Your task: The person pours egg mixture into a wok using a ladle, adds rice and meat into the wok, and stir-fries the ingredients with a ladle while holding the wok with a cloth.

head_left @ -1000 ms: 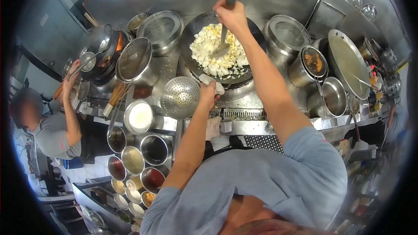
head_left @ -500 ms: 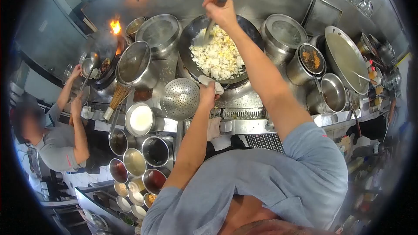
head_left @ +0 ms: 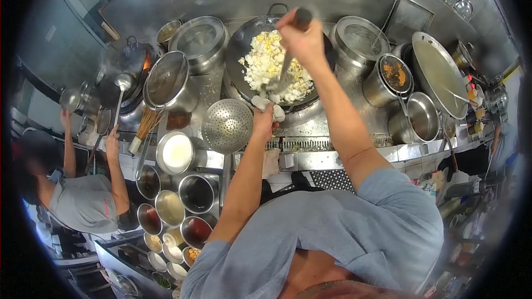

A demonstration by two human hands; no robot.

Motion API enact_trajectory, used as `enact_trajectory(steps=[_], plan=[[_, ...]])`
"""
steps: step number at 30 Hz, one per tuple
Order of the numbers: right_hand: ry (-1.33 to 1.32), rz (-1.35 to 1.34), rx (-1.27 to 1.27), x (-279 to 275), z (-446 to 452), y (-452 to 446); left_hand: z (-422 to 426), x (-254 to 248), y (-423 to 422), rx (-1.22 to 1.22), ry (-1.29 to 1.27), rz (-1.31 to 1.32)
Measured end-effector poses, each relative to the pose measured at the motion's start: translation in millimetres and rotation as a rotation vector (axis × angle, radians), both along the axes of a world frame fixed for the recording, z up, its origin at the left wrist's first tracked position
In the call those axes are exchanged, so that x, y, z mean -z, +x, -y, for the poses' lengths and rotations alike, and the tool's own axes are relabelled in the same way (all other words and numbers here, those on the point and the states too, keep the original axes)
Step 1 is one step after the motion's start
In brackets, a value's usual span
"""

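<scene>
A large black wok [head_left: 236,58] holds a heap of white and yellow food [head_left: 260,58], which looks like rice with egg. My right hand [head_left: 305,39] is wrapped round the dark handle of a metal spatula [head_left: 285,72], whose blurred blade is low in the food near the wok's front. My left hand [head_left: 264,122] grips a folded pale cloth [head_left: 269,108] against the wok's near edge; the part of the wok under the cloth is hidden. Just left of this hand lies a round perforated strainer [head_left: 226,125].
Lidded pots [head_left: 198,39] flank the wok. Left stands another person [head_left: 86,202] with a ladle [head_left: 124,82] beside a flaming second wok [head_left: 130,55]. Metal containers of sauces [head_left: 169,207] are front left; a wide pan of liquid [head_left: 440,75] is at right.
My right hand has moved right and nearer, bringing the spatula from the wok's back left to its front. My left hand stays at the edge. The other person's hands have moved apart, and the high flame has dropped.
</scene>
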State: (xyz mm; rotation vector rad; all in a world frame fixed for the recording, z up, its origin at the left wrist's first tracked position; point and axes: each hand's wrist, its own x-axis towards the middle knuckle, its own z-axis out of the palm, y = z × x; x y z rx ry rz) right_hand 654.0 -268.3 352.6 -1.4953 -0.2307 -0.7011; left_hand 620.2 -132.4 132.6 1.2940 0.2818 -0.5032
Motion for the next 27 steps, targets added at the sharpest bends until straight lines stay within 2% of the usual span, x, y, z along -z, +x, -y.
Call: enact_trajectory(steps=[1,3,4,6,7,9,11,12,13,14,15,17,19,21,22,24,25,26,27], plan=[[-0.129,0.011,-0.009,29,8,16,-2,2,-6,-0.019,0.013,-0.025],[-0.318,-0.290,0.135,8,25,28,-5,15,-1,0.061,-0.028,-0.010],[-0.313,-0.299,0.139,-3,33,25,-8,14,-6,0.063,-0.027,-0.031],[-0.133,-0.105,0.140,-36,56,21,-12,12,-3,0.074,-0.064,-0.065],[-0.104,-0.145,0.193,-45,61,1,-14,12,-4,0.066,-0.068,-0.062],[0.096,-0.053,0.197,-4,90,1,-12,7,-3,0.030,-0.142,-0.171],[0.341,0.155,0.249,54,108,25,-6,26,18,0.056,-0.224,-0.210],[0.337,0.163,0.255,51,109,22,-1,33,29,0.057,-0.214,-0.284],[0.465,0.095,0.199,43,106,23,4,32,39,0.055,-0.208,-0.351],[0.597,0.024,0.148,38,104,21,6,35,41,0.065,-0.185,-0.345],[0.594,0.035,0.158,31,100,15,10,31,32,0.079,-0.186,-0.340],[0.520,0.032,0.281,19,85,-2,11,15,-2,-0.071,-0.185,-0.186],[0.603,0.112,0.338,42,89,2,9,-12,-44,-0.194,-0.356,-0.241],[0.723,-0.047,0.284,23,107,11,-3,-85,-76,-0.159,-0.328,-0.288],[0.720,-0.044,0.278,6,110,13,-9,-104,-84,-0.137,-0.275,-0.352],[0.518,-0.179,0.027,-31,106,9,-7,-78,-53,-0.111,-0.337,-0.334],[0.519,-0.186,0.018,-27,92,10,-8,-49,-35,-0.080,-0.397,-0.317],[0.435,-0.141,0.101,-22,73,14,-14,8,-22,-0.031,-0.444,-0.252],[0.355,-0.099,0.189,-16,61,13,-22,30,-42,-0.034,-0.439,-0.258]])
